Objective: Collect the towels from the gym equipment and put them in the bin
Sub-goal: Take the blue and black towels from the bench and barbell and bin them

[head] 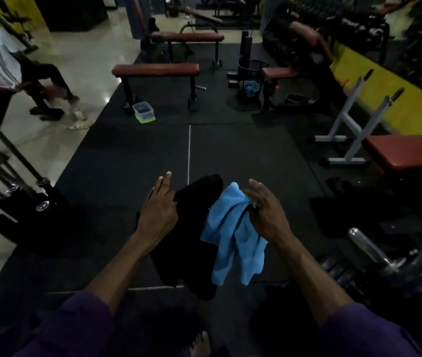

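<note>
Your left hand (158,210) holds the black towel (192,240) at its thumb side, fingers (165,181) stretched forward. Your right hand (264,210) pinches the blue towel (233,243) under the thumb, its other fingers (258,188) loosely spread. The towels hang touching over the dark floor mat (127,163). Far ahead, the mesh bin (251,76) stands just beside a red bench (279,72).

**Black mat, pale tile**

A black rubber mat (127,155) fills the middle of the frame, with glossy pale tile (81,55) along the left. On the mat stand a red-padded bench (155,69) at upper centre, a clear container (143,112) by its leg, a black mesh bin (252,78) further right, and a white rack (346,130) at the right edge.
</note>
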Demonstrator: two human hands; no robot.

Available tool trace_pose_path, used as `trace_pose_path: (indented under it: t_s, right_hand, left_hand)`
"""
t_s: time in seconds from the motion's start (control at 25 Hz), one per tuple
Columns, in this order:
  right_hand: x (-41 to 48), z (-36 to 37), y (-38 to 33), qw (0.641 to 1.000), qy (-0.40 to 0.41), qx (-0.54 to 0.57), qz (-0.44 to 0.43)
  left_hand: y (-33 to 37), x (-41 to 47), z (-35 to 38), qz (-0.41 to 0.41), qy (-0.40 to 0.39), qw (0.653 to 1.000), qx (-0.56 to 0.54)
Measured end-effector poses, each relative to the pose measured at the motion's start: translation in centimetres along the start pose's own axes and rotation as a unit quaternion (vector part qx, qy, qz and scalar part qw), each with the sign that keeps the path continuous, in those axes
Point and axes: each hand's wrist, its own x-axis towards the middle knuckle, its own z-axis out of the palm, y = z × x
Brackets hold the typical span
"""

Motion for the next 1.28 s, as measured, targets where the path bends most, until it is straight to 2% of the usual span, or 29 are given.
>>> trace_pose_path:
  t_s: [0.24,0.44,0.88,1.28]
  right_hand:
    - [12.0,1.5,2.3,0.999,0.012,-0.025,0.015]
    - [23.4,3.3,6.6,0.999,0.022,-0.017,0.019]
    - [47.8,3.0,15.6,0.999,0.026,-0.005,0.038]
    - [68.9,4.9,24.8,0.996,0.043,0.013,0.079]
  left_hand:
    - [-3.7,14.0,2.2,-0.003,0.023,0.999,-0.044]
    - [-6.2,26.3,5.0,0.009,-0.003,0.999,-0.034]
    - [-6.9,51.5,6.8,-0.048,0.019,0.996,-0.075]
    - [-11.9,75.2,13.5,-0.06,0.008,0.995,-0.077]
